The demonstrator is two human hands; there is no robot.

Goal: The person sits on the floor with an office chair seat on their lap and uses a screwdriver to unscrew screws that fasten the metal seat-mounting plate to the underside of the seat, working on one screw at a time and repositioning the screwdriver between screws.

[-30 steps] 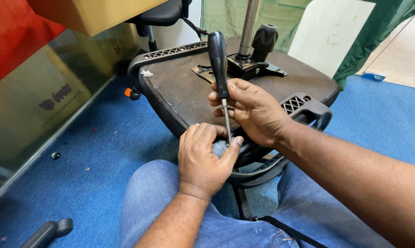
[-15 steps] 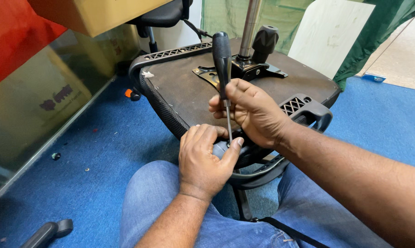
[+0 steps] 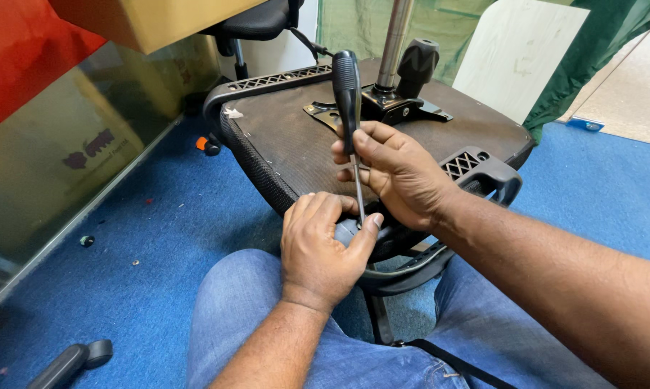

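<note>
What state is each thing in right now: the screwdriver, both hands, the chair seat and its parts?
screwdriver: upright, tip down at the seat's near edge
right hand: closed on the screwdriver's shaft below the handle
left hand: cupped at the tip, steadying it
chair seat: upside down, underside facing up
gas-lift column: standing up from the mechanism plate
armrest bracket: attached at the seat's right side

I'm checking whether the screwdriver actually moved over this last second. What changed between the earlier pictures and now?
Very little. The screwdriver leaned slightly: its black handle shifted a touch to the right, while its tip stayed at the same spot on the chair's edge. The right hand kept its grip on the shaft, and the left hand stayed pressed at the tip. Nothing was picked up or let go. The upturned chair seat did not move.
</note>
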